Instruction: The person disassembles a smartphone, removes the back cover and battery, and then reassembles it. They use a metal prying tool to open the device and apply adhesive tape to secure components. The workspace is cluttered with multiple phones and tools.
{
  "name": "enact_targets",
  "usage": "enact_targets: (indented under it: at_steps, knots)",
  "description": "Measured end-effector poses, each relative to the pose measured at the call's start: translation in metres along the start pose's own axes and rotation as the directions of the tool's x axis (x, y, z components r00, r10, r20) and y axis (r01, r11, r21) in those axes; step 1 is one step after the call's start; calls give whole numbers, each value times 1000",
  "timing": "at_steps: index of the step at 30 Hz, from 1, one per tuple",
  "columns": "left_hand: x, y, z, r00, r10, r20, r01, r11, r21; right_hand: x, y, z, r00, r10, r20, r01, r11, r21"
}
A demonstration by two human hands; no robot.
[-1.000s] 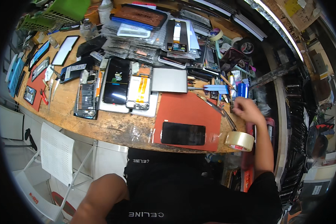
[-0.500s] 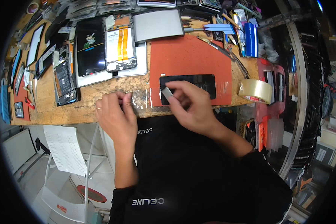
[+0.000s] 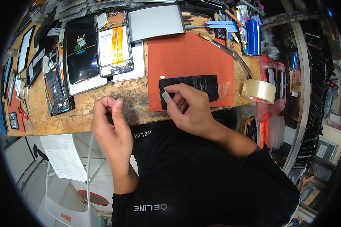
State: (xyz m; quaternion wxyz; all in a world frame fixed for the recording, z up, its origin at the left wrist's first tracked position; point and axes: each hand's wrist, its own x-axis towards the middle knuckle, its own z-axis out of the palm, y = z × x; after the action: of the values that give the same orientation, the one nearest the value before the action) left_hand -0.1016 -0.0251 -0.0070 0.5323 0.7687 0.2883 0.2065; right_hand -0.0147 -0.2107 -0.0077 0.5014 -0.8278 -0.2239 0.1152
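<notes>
A black phone lies face up along the front of a red-brown mat. Over its left end, my right hand is closed, pinching a small flat grey blade-like piece between thumb and forefinger. My left hand hovers at the bench's front edge, left of the mat, thumb pressed to its curled fingers. A thin clear strip, seemingly tape, hangs beside that thumb, faint and nearly edge-on. Another clear tape piece sits on the mat right of the phone.
A roll of clear tape stands at the bench's right edge. Tweezers lie across the mat's upper right corner. Opened phones, a dark screen and a grey panel crowd the left and back. A white chair is below.
My left hand has turned palm-up and shifted slightly left. The clear strip that stretched from it toward the phone no longer spans the gap. My right hand keeps its pinch, slightly lower.
</notes>
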Motion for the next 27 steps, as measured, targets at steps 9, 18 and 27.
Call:
enact_targets:
  at_steps: [9,18,27]
  knots:
    - [-2,-4,0,999,-47,5,47,997,-67,2,-5,-2,1000,-8,27,8,1000,11]
    - [-5,1,-3,995,-90,34,95,984,-149,9,0,5,1000,-18,22,17,999,45]
    - [3,-8,0,998,-58,10,58,998,-37,1,-6,-21,949,4,315,-17,999,39]
